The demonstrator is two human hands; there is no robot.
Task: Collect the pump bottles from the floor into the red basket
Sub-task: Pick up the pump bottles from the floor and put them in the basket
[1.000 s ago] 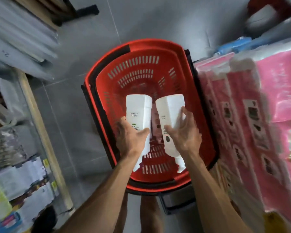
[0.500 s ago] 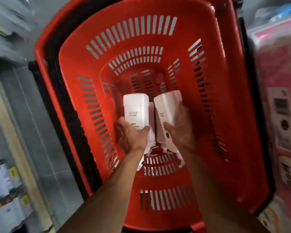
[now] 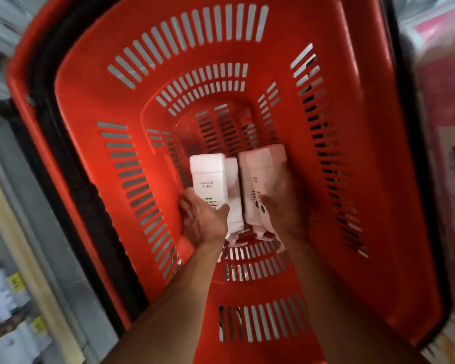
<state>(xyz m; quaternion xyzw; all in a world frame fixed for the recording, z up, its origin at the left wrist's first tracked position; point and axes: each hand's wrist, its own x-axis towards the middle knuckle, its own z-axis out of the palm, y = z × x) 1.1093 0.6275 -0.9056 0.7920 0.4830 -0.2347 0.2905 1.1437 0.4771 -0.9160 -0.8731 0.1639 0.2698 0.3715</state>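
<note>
Low inside the red basket (image 3: 90, 106), at mid-frame, side by side and nearly touching: left pump bottle (image 3: 208, 177) gripped in the left hand (image 3: 202, 222), right pump bottle (image 3: 258, 179) seemingly wrapped, through heavy blur, by the right hand (image 3: 284, 206). Long axes parallel, bases toward the upper frame, pump heads toward the lower frame near the wrists. Between and apparently beneath, a third bottle (image 3: 233, 195) lying the same way. Likely next: lower along that same line onto the basket floor, then release.

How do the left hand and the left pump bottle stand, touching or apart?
Touching. The head view shows the left hand gripping the lower part of the left pump bottle, thumb and fingers curled round it, inside the red basket.
</note>
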